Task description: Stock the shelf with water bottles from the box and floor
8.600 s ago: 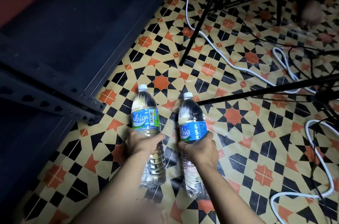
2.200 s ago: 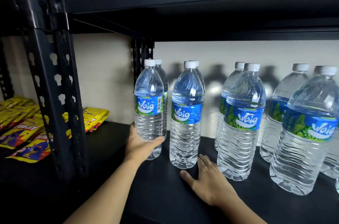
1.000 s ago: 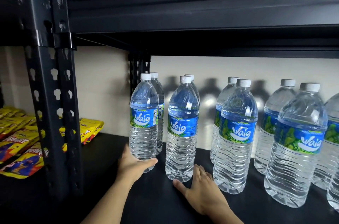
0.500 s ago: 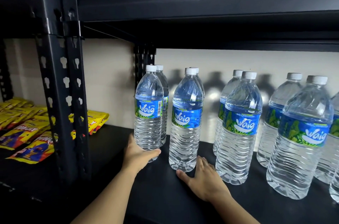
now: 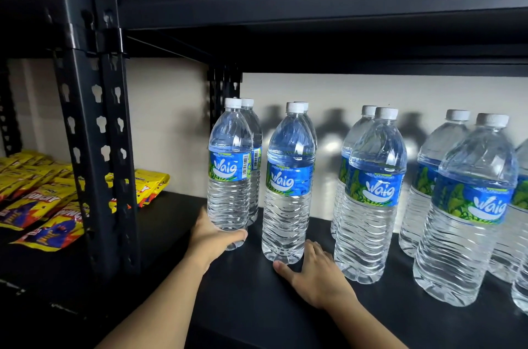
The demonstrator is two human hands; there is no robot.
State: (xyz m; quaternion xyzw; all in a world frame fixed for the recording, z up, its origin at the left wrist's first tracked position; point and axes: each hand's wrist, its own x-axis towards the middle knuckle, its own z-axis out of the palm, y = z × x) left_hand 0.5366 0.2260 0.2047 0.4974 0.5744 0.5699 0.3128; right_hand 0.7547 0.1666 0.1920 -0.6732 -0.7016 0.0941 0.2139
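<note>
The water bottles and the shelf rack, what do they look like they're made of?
Front left bottle: clear thin plastic by its see-through ribbed wall, with a glossy printed label and a white ridged cap. Shelf upright: probably painted metal, matte black with punched keyhole slots. Shelf board: matte black; material unclear.

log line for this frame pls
phase: placing | left hand: gripping base of leftmost front bottle | right hand: flat on shelf, against second front bottle | both upright
</note>
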